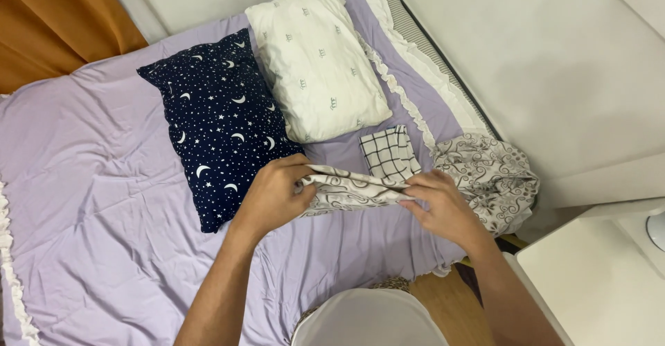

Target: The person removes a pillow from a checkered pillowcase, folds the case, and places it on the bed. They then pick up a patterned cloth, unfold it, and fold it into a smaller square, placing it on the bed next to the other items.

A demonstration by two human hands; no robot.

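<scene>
I see my left hand [273,193] and right hand [440,204] each closed on an end of the grey swirl-patterned cloth [353,188], stretched taut above the lilac bedsheet [90,200] near its foot edge. A checked folded cloth [389,153] lies just behind; the navy star-and-moon pillow [218,124] sits beside my left hand.

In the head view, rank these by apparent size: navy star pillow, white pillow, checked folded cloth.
1. Navy star pillow, largest, though only slightly; it lies nearer the camera, so that ranking is unsure.
2. White pillow, close to it.
3. Checked folded cloth, clearly smallest.
</scene>
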